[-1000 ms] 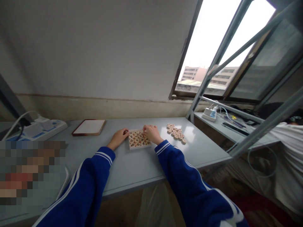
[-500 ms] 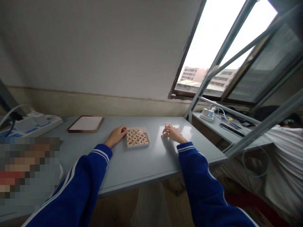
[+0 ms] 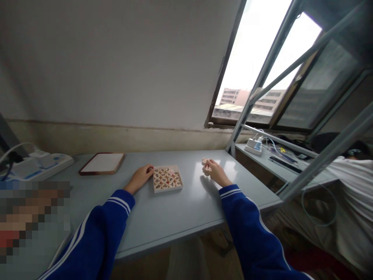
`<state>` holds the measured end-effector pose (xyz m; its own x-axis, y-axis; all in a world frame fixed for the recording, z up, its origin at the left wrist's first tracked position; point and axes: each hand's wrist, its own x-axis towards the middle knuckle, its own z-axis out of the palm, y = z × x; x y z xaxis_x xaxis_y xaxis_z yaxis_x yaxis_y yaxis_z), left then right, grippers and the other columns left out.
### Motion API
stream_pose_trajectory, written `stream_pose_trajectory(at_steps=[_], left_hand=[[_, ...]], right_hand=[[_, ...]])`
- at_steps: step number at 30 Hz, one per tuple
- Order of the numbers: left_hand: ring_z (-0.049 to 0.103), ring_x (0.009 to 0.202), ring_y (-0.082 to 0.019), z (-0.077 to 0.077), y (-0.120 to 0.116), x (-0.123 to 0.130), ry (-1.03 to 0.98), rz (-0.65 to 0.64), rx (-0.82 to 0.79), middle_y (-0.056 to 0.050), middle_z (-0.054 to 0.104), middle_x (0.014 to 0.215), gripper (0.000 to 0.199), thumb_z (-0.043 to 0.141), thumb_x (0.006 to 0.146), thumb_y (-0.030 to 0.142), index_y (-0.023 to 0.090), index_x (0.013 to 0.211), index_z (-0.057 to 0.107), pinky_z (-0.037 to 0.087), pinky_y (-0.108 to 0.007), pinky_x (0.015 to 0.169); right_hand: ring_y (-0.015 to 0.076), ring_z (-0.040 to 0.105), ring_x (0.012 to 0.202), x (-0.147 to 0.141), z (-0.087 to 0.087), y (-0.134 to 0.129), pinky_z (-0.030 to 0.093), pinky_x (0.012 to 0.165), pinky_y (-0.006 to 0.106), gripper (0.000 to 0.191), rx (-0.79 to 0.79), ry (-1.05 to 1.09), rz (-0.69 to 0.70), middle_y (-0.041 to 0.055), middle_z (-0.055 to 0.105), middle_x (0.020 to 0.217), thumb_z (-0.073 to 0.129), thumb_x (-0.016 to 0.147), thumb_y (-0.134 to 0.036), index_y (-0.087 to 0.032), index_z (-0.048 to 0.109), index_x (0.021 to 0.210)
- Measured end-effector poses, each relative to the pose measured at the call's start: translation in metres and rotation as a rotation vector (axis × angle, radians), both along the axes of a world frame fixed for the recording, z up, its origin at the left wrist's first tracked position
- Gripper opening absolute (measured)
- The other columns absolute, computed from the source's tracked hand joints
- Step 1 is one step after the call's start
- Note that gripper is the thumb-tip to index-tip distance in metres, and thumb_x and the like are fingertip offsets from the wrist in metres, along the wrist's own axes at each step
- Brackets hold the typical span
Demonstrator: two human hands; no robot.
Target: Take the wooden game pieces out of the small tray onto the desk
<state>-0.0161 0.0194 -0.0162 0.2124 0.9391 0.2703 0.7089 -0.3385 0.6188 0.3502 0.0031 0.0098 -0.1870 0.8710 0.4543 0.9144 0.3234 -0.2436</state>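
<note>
- Left hand (image 3: 140, 178) touched the open xiangqi box (image 3: 169, 189) at its ten o'clock corner, fingers bent; whether they pinched the wall could not be told.
- Box stood on the grey desk (image 3: 163, 221), with round, character-marked pieces (image 3: 164, 180) set in rows.
- Right hand (image 3: 218, 173), at the box's three o'clock, had fingers curled against loose xiangqi pieces (image 3: 204, 160); grip on one unconfirmed.
- Red-edged white panel (image 3: 101, 162) lay towards nine o'clock.
</note>
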Motion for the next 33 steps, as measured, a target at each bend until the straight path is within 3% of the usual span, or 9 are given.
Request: stream_pose_trajectory(at_steps=[7,13,19,25,28,33], left_hand=[[0.058,0.080,-0.020,0.008,-0.008,0.003,-0.009,0.004,-0.018,-0.008,0.065,0.086,0.036,0.038,0.078,0.040,0.015,0.094,0.058,0.042,-0.030,0.073],[0.058,0.077,-0.019,0.003,-0.006,0.001,-0.028,-0.002,0.005,-0.007,0.064,0.083,0.037,0.038,0.078,0.041,0.015,0.092,0.059,0.042,-0.028,0.071],[0.058,0.075,-0.019,0.003,-0.005,0.002,-0.049,-0.025,0.003,-0.007,0.064,0.082,0.037,0.038,0.077,0.043,0.015,0.091,0.058,0.041,-0.028,0.070],[0.057,0.076,-0.020,0.004,-0.004,0.001,-0.021,-0.021,-0.001,-0.007,0.064,0.082,0.037,0.037,0.077,0.044,0.016,0.092,0.057,0.040,-0.028,0.070],[0.057,0.076,-0.019,0.005,-0.005,0.002,-0.014,-0.009,-0.003,-0.007,0.064,0.082,0.038,0.037,0.077,0.044,0.016,0.092,0.058,0.040,-0.028,0.069],[0.057,0.075,-0.019,0.006,-0.005,0.003,0.025,0.017,-0.021,-0.006,0.063,0.082,0.037,0.037,0.077,0.044,0.017,0.093,0.057,0.040,-0.027,0.067]], right_hand=[[0.0187,0.047,0.097,-0.083,0.019,-0.029,0.033,0.081,0.032,0.020,-0.006,-0.202,0.337,0.0049,0.053,0.103,0.051,0.084,-0.034,-0.025,0.059,0.100],[0.0212,0.043,0.095,-0.121,0.020,-0.020,0.029,0.078,0.034,0.021,0.042,-0.337,0.271,0.0076,0.054,0.103,0.051,0.084,-0.034,-0.023,0.063,0.097],[0.0207,0.043,0.094,-0.123,0.015,-0.001,0.027,0.074,0.032,0.021,-0.045,-0.255,0.225,0.0048,0.054,0.100,0.060,0.077,-0.042,-0.025,0.064,0.089],[0.0168,0.048,0.090,-0.123,0.018,-0.012,0.026,0.076,0.030,0.019,-0.012,-0.096,0.206,0.0019,0.059,0.091,0.056,0.080,-0.041,-0.023,0.060,0.085],[0.0138,0.052,0.079,-0.104,0.020,-0.022,0.028,0.075,0.030,0.015,-0.041,0.013,0.137,-0.0014,0.062,0.085,0.054,0.082,-0.037,-0.023,0.058,0.087],[0.0127,0.054,0.071,-0.043,0.015,-0.029,0.035,0.067,0.026,0.015,-0.204,0.054,0.123,-0.0015,0.063,0.082,0.049,0.084,-0.033,-0.023,0.058,0.089]])
